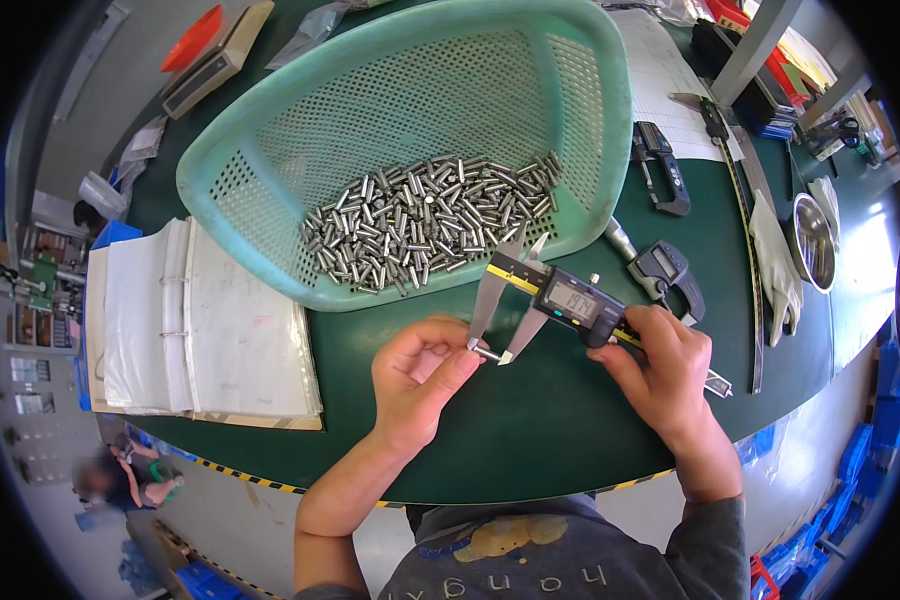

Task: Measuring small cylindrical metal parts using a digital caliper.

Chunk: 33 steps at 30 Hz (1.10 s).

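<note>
Mid-frame, left fingers [454,374] pinch a partly hidden pin [487,351]; right fingers [658,335] grasp the caliper [550,298], covering part. Upper-middle basket [255,150] is cut off; binder [245,335] left.

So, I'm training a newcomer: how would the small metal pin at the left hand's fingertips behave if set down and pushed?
The metal pin looks cylindrical, so it would probably roll on the green tabletop. Its shiny surface may feel slippery to the left hand. Being metal, it is likely stiff and fairly heavy for its size.
</note>
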### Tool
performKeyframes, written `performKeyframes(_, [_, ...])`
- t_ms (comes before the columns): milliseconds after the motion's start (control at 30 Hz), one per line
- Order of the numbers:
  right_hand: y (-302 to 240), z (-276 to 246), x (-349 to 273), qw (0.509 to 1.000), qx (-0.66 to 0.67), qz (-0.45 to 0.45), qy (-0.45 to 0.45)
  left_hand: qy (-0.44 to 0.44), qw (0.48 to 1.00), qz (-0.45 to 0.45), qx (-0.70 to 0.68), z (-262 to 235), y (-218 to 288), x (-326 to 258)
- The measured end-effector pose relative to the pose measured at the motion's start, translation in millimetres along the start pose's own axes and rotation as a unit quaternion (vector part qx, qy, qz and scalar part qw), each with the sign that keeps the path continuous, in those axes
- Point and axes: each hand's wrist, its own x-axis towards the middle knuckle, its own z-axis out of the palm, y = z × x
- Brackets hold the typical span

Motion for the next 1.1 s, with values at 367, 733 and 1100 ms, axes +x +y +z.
performKeyframes(367, [1.7, 1.1, 0.2, 1.0, -0.012, -0.002, -0.002, -0.046, 0.997, -0.03, -0.05, -5.8, -2.0, -1.0])
performKeyframes(733, [4.6, -11.4, 4.4, 0.999, -0.044, 0.027, 0.014, -0.022, 0.901, 0.107, 0.419, -6.0, 3.6, 28.2])
performKeyframes(1100, [7.5, -16.5, 4.9, 0.995, -0.011, 0.047, 0.086, 0.06, 0.778, 0.282, 0.559, -17.6, 38.4, 93.3])
